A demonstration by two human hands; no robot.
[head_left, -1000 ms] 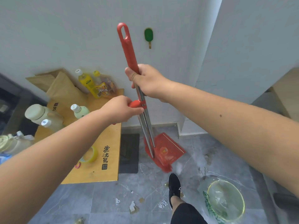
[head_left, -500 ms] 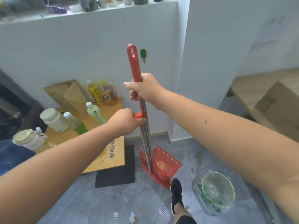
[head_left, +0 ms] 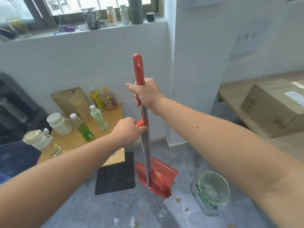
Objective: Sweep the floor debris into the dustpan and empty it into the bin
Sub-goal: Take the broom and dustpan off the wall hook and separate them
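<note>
Still unclipping: right hand wrapped around broom handle, left hand fingers closed on clip above dustpan. Next, separate, then sweep scraps beside dustpan.

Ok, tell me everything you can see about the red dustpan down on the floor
The dustpan is red, plastic by its look, standing on the grey floor near the wall corner, beside a black mat. A round yellowish label marks its tray. The red broom head sits against it, and two shiny metal poles rise together, joined by a red clip. The left hand grips at the clip; the right hand holds the red handle grip above.
</note>
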